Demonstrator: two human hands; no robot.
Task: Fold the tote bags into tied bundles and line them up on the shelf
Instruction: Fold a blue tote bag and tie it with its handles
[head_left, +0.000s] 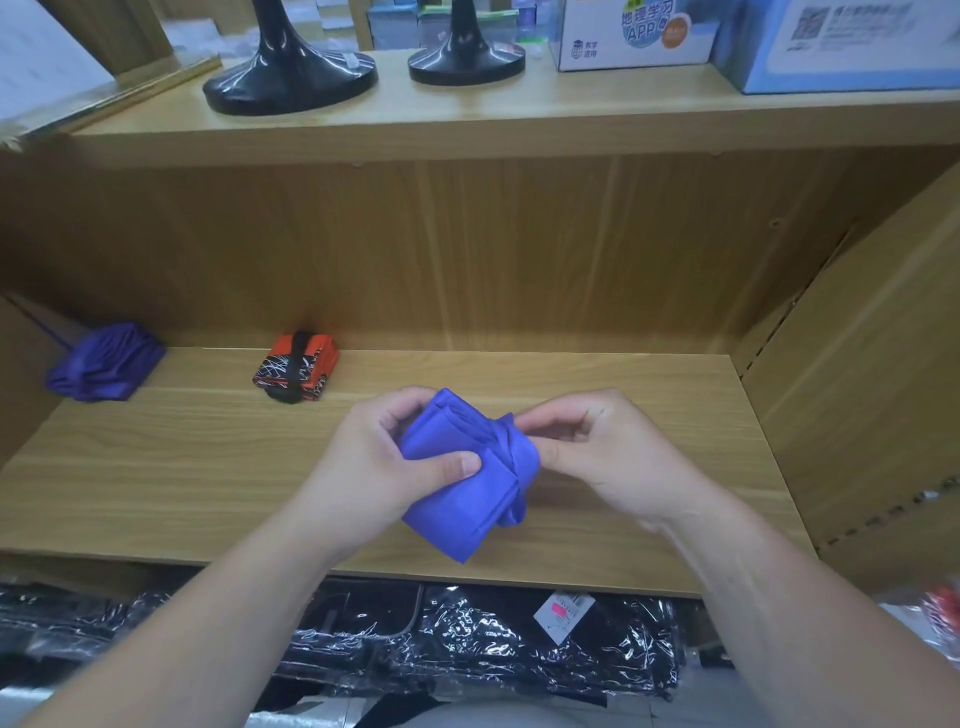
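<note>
Blue tote bag (457, 493) sat near shelf (156, 467) front edge: L hand (374, 467) thumb clamped folds vs. unrolling; R hand (597, 452) fingers (556, 418) pinched strap wrap (511, 467), prob. for tying.

A large glossy black stand base (289, 78) and a smaller one (466, 62) sit on the upper shelf (519, 122), beside a white printed box (634, 36) and a blue box (841, 47). Lowest down lie black plastic-wrapped goods (467, 644) with a pink-marked tag (563, 613).
</note>
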